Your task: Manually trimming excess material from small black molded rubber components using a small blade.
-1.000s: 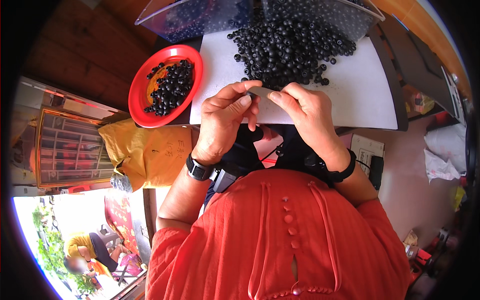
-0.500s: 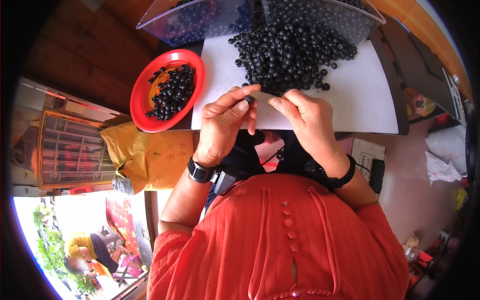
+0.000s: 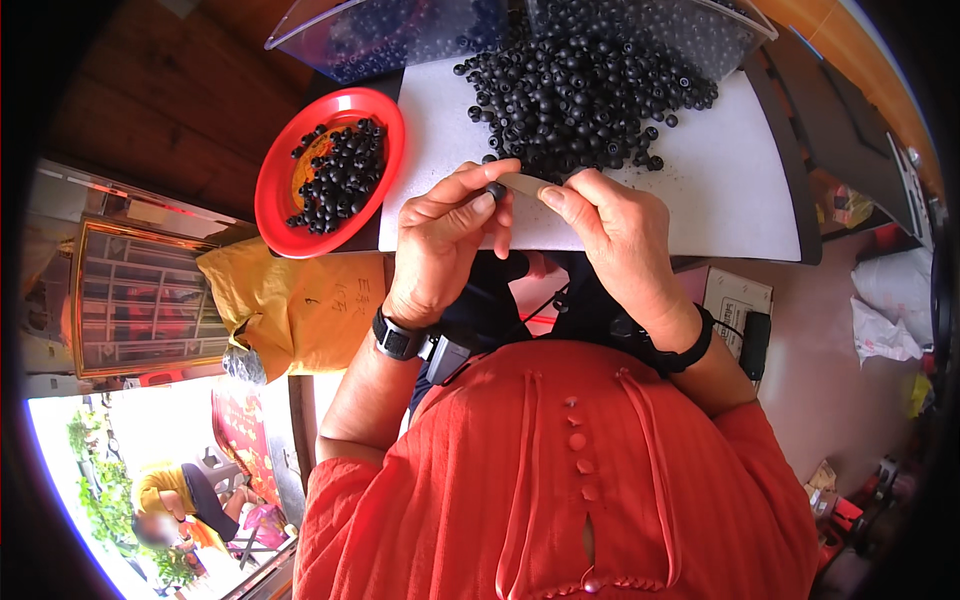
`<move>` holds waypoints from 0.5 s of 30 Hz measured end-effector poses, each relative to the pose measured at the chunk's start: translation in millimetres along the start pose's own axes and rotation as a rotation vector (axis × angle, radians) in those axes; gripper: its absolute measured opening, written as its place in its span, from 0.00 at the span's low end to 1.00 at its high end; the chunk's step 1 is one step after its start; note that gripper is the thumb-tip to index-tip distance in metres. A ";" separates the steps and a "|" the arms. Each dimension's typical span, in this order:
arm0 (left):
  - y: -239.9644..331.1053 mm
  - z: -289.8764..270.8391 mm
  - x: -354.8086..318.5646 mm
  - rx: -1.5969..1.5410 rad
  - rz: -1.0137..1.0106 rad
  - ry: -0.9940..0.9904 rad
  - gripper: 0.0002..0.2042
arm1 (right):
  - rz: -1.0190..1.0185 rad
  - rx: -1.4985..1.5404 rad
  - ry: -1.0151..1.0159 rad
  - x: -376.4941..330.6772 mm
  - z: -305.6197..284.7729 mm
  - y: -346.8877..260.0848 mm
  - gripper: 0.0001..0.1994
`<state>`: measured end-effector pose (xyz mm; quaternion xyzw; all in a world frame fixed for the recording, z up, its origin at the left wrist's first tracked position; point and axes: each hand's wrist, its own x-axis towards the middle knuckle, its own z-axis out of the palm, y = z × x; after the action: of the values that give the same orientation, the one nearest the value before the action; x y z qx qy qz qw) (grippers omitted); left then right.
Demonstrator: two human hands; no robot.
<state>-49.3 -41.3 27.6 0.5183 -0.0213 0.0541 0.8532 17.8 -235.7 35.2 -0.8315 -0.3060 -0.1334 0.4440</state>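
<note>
Just above the middle of the frame, your left hand pinches a single black bead between thumb and fingertips. Your right hand, just beside it, grips a thin pale strip whose tip meets the bead; whether it passes through the bead is hard to tell. The heap of black beads lies on the white board at top centre, and the red bowl with more beads sits at upper left.
</note>
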 end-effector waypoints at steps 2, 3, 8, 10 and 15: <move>1.6 0.7 0.8 -0.017 -0.019 -0.010 0.15 | -0.007 0.003 0.005 -0.2 0.9 1.6 0.18; 2.4 0.7 1.7 -0.017 -0.021 -0.011 0.15 | -0.016 0.006 0.010 0.0 1.2 2.4 0.18; -0.2 0.3 0.1 0.016 0.005 -0.016 0.15 | -0.052 0.022 0.000 1.3 -0.4 4.7 0.19; 1.2 0.6 0.7 0.015 -0.002 -0.018 0.15 | -0.049 0.025 -0.010 1.3 -0.5 5.5 0.19; -1.3 -1.4 1.8 0.009 -0.003 -0.011 0.14 | -0.090 0.013 -0.017 1.9 -0.4 7.3 0.19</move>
<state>-47.4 -40.6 26.0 0.5223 -0.0251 0.0501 0.8509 23.9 -238.3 31.6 -0.8150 -0.3478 -0.1439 0.4405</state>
